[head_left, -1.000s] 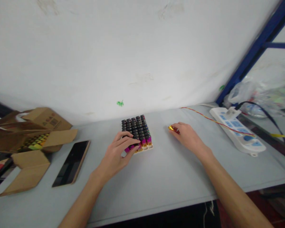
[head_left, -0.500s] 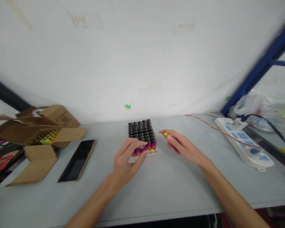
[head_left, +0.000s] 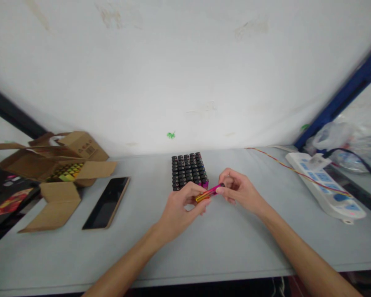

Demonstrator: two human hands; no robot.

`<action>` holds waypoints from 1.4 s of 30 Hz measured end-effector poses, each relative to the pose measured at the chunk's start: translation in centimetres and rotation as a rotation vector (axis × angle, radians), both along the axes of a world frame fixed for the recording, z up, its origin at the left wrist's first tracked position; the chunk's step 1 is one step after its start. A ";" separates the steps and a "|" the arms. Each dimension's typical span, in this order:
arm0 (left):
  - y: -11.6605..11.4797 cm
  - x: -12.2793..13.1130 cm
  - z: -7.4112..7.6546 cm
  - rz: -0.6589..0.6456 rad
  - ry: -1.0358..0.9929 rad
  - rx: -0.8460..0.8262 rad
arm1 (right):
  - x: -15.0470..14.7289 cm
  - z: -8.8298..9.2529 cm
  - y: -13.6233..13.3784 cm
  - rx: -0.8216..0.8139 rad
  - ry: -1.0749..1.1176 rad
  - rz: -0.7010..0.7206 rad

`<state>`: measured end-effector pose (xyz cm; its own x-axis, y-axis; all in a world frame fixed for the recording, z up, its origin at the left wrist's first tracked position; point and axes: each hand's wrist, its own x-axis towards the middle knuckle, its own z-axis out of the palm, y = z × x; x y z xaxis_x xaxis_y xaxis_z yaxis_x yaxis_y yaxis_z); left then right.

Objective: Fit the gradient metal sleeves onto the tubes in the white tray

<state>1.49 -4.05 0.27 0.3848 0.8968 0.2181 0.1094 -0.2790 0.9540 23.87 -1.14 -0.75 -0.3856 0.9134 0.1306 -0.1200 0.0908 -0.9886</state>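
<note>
A battery-like cylinder [head_left: 209, 193], yellow at its lower left end and pink toward its black upper right end, lies tilted between my hands. The fingers of my left hand [head_left: 185, 206] pinch its yellow end. At the black end, the thumb and fingers of my right hand [head_left: 237, 189] close on it. Just behind my hands stands a block of upright cylinders [head_left: 188, 169] with black tops, in tight rows. Pink sides show at its front right corner, and my left hand hides part of its front edge.
Left on the grey table [head_left: 173, 260] are an open cardboard box [head_left: 94, 170] holding yellow-topped cylinders and a dark phone [head_left: 106, 203]. A white power strip [head_left: 326, 187] with a red-yellow wire [head_left: 275, 159] lies right. A white wall [head_left: 185, 74] rises behind.
My hands have come together in front of the block. The cylinder now spans both, and my left hand has left the block's front row. The view has shifted slightly.
</note>
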 end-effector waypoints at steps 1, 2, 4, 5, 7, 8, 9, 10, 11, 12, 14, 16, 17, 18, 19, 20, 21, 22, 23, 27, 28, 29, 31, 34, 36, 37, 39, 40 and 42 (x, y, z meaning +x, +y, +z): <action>0.0 0.0 0.0 -0.026 0.013 -0.038 | 0.0 0.1 0.1 0.017 0.002 -0.030; 0.0 0.0 0.1 -0.059 0.033 -0.071 | 0.1 0.2 0.1 0.030 0.000 -0.047; 0.0 0.1 0.3 -0.150 0.071 -0.137 | 0.1 0.4 0.1 0.036 -0.011 -0.052; -0.1 0.2 0.4 -0.197 0.079 -0.174 | 0.1 0.5 0.0 0.031 -0.021 -0.043; -0.1 0.3 0.4 -0.255 0.075 -0.244 | 0.0 0.5 -0.1 0.025 -0.046 -0.018; 0.0 0.3 0.3 -0.264 0.065 -0.270 | -0.1 0.4 -0.2 0.028 -0.062 -0.007; 0.0 0.3 0.1 -0.261 0.051 -0.290 | -0.1 0.3 -0.2 0.037 -0.081 -0.002; 0.1 0.3 -0.1 -0.251 0.034 -0.306 | -0.2 0.2 -0.2 0.049 -0.105 -0.007; 0.2 0.3 -0.4 -0.238 0.015 -0.327 | -0.1 0.1 -0.1 0.066 -0.132 -0.023; 0.3 0.2 -0.7 -0.225 -0.011 -0.359 | -0.1 0.0 -0.1 0.089 -0.167 -0.048; 0.6 0.0 -1.3 -0.218 -0.073 -0.450 | 0.2 -0.1 0.1 0.156 -0.265 -0.118; 0.9 -0.1 -1.5 -0.230 -0.136 -0.540 | 0.5 -0.2 0.3 0.265 -0.405 -0.195; 1.1 -0.1 -1.5 -0.238 -0.156 -0.571 | 0.6 -0.2 0.4 0.327 -0.483 -0.225; 1.2 0.0 -1.4 -0.242 -0.165 -0.592 | 0.7 -0.3 0.4 0.385 -0.554 -0.244; 1.2 0.0 -1.3 -0.242 -0.170 -0.610 | 0.8 -0.4 0.5 0.434 -0.613 -0.252; 1.3 0.1 -1.2 -0.240 -0.178 -0.636 | 0.8 -0.5 0.5 0.470 -0.656 -0.249; 1.3 0.2 -1.1 -0.243 -0.187 -0.669 | 0.8 -0.6 0.5 0.495 -0.686 -0.241; 1.2 0.2 -1.0 -0.247 -0.198 -0.704 | 0.8 -0.7 0.4 0.511 -0.707 -0.229; 1.2 0.3 -1.1 -0.250 -0.207 -0.739 | 0.8 -0.8 0.4 0.521 -0.722 -0.218; 1.3 0.1 -1.8 -0.210 -0.199 -0.812 | 0.7 -0.9 0.4 0.539 -0.769 -0.193; 1.3 0.1 -2.0 -0.192 -0.193 -0.816 | 0.7 -0.9 0.4 0.538 -0.777 -0.188; 1.3 0.0 -2.2 -0.176 -0.189 -0.818 | 0.7 -0.8 0.3 0.537 -0.785 -0.186; 1.4 0.0 -2.3 -0.138 -0.187 -0.812 | 0.7 -0.8 0.3 0.533 -0.803 -0.182; 1.4 0.1 -2.1 -0.072 -0.175 -0.792 | 0.8 -0.8 0.4 0.536 -0.828 -0.177; 1.3 0.2 -1.9 -0.081 -0.144 -0.806 | 0.8 -0.7 0.5 0.537 -0.841 -0.177; 1.3 0.2 -1.8 -0.116 -0.129 -0.818 | 0.8 -0.7 0.5 0.540 -0.845 -0.180; 1.2 0.1 -1.5 -0.211 -0.121 -0.806 | 0.8 -0.6 0.6 0.548 -0.848 -0.186; 1.2 0.0 -1.3 -0.250 -0.130 -0.774 | 0.9 -0.6 0.7 0.550 -0.847 -0.189; 1.1 -0.4 -0.7 -0.285 -0.158 -0.661 | 0.9 -0.5 0.8 0.550 -0.841 -0.201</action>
<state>1.09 -2.92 -0.38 0.6311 0.7303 -0.2615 -0.0339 0.3627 0.9313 24.79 -0.34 -1.30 -0.3921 0.8664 0.3093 0.6606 0.4992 -0.5607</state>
